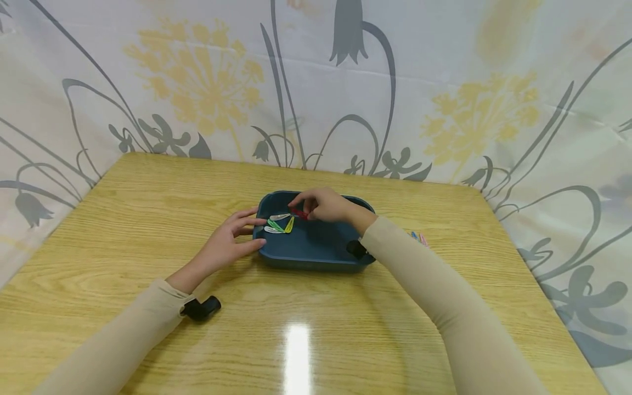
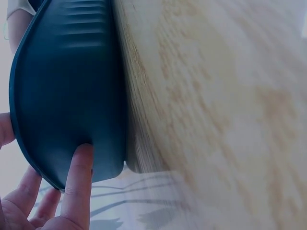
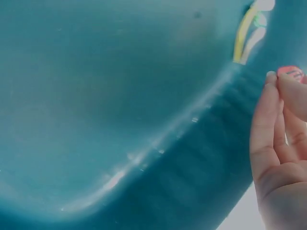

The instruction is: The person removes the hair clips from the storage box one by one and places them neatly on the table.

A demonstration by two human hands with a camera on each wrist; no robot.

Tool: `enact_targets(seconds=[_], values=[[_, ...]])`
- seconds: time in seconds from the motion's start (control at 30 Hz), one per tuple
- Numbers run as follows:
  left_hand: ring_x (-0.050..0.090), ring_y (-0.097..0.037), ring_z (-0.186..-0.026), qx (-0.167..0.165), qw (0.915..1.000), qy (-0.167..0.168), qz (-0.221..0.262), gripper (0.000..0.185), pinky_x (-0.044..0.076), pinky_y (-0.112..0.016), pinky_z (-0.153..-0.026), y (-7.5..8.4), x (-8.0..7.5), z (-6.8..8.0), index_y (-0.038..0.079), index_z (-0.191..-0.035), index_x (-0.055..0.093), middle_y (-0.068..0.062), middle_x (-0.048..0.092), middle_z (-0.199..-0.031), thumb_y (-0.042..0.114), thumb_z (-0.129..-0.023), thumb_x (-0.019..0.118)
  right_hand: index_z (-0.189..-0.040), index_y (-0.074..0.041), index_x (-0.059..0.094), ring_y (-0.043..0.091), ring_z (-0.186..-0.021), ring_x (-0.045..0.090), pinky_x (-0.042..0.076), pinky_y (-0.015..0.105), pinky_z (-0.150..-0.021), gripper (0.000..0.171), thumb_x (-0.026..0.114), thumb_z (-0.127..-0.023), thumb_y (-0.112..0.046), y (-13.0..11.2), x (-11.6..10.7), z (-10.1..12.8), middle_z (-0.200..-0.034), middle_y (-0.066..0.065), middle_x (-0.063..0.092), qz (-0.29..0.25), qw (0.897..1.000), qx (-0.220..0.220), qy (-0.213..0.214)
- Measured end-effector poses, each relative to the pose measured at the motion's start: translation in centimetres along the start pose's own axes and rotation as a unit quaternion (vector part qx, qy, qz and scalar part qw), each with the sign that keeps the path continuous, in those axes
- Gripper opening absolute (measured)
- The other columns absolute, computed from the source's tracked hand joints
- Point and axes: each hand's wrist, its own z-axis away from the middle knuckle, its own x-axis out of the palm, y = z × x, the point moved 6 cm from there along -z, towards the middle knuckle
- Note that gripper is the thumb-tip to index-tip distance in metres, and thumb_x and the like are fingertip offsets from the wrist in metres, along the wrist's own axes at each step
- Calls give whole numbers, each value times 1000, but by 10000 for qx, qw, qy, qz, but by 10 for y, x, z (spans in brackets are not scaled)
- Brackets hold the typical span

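Note:
A dark blue tray [image 1: 316, 259] with a raised rim stands on the table. At its left end rests my left hand [image 1: 232, 241], with spread, nearly straight fingers touching the rim and outer wall [image 2: 72, 96]. Over the far side of the tray, my right hand [image 1: 323, 204] pinches a red hair clip [image 1: 298, 212] between thumb and fingertips. Part of that red clip is hidden by the fingers in the right wrist view. Inside the tray's left part lie a yellow hair clip [image 1: 289, 225], a green hair clip [image 1: 275, 225] and two whitish hair clips [image 1: 280, 217].
Right of the tray, partly behind my right sleeve [image 1: 419, 263], lie a blue hair clip [image 1: 414, 235] and a pink hair clip [image 1: 423, 239]. The wooden table [image 1: 197, 186] ends at a flower-patterned curtain [image 1: 316, 82].

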Motion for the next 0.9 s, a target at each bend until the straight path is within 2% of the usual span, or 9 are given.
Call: enact_targets(seconds=[0.13,0.3,0.43,0.6,0.9], values=[[49,-40,-113,-2,10000,-6,1,43,43,-50,-94,1,1,-1,-4,-125,55,-14,32,-144,10,-86,67,-124,-5,59,23,-73,52,44,28,-62,44,56,-83,12,-6,-15,10,-86,11,55,-511,9979,4,406],[50,-39,-114,-76,10000,-5,-60,44,43,-50,-94,1,1,-1,-3,-126,55,-13,32,-145,12,-87,67,-126,-6,57,24,-73,55,48,31,-65,47,62,-82,10,-10,-33,20,-84,12,54,-800,9913,59,1046],[49,-39,-114,-70,9999,-3,-89,43,43,-50,-93,2,1,0,-3,-126,55,-13,31,-145,12,-87,67,-126,-6,57,32,-79,59,53,39,-71,49,62,-81,11,-11,-44,30,-84,14,52,-1288,9798,182,1518],[49,-39,-114,-8,9999,-29,-131,43,44,-49,-93,1,2,0,-4,-125,55,-14,31,-145,12,-87,67,-124,-3,56,38,-83,62,53,49,-76,47,63,-80,12,-13,-56,47,-83,17,53,-1906,9596,262,2052],[49,-40,-114,-40,9999,-17,-96,43,43,-50,-93,2,1,1,-4,-126,54,-14,30,-145,12,-87,67,-127,-1,54,30,-79,64,54,44,-75,51,64,-79,12,-12,-73,76,-81,15,55,-2326,9399,244,2489]])
